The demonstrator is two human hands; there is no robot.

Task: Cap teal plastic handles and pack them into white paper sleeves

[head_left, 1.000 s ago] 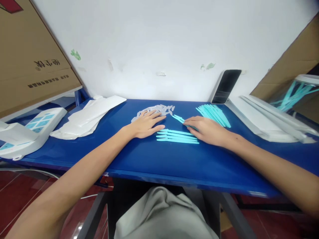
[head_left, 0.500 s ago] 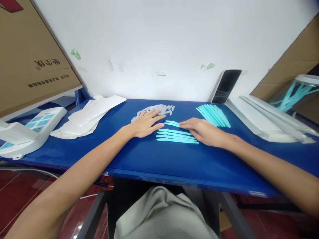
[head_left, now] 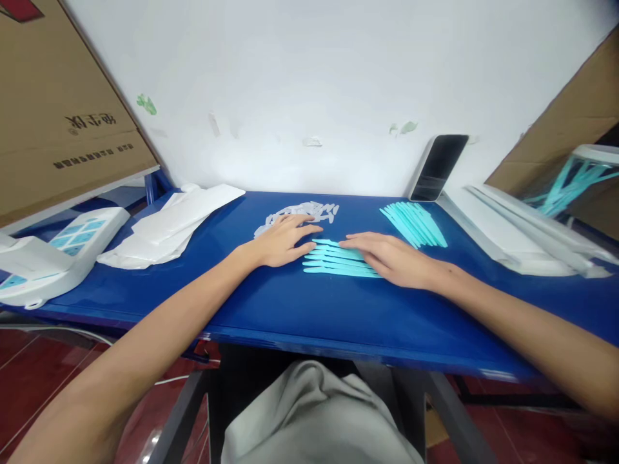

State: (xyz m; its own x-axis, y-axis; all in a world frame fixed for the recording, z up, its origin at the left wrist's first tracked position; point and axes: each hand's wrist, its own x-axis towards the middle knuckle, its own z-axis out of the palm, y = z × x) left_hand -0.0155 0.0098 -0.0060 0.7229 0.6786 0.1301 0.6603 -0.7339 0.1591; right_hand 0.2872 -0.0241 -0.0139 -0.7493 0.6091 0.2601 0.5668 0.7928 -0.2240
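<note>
A row of slim turquoise sticks (head_left: 333, 263), each with a narrower notched left end, lies side by side on the blue table. My right hand (head_left: 394, 258) is over their right ends, palm down. Its fingers stretch flat across the uppermost stick and its thumb is apart, near the lower sticks; the covered ends are hidden. My left hand (head_left: 285, 240) rests with spread fingers at the row's left ends, thumb tip close to the sticks and nothing held. Behind its fingers lies a loose pile of small translucent white pieces (head_left: 309, 209), partly covered.
A fanned turquoise bundle (head_left: 414, 224) lies back right, below a phone (head_left: 439, 169) leaning on the wall. White packaging (head_left: 512, 235) and a clear container (head_left: 580, 174) with turquoise sticks stand right. Left are white bags (head_left: 169, 229), a white-and-blue device (head_left: 72, 251) and a cardboard box (head_left: 72, 116).
My right hand has moved slightly left and toward me, bringing the uppermost stick down against the row. My left hand has stayed nearly still.
</note>
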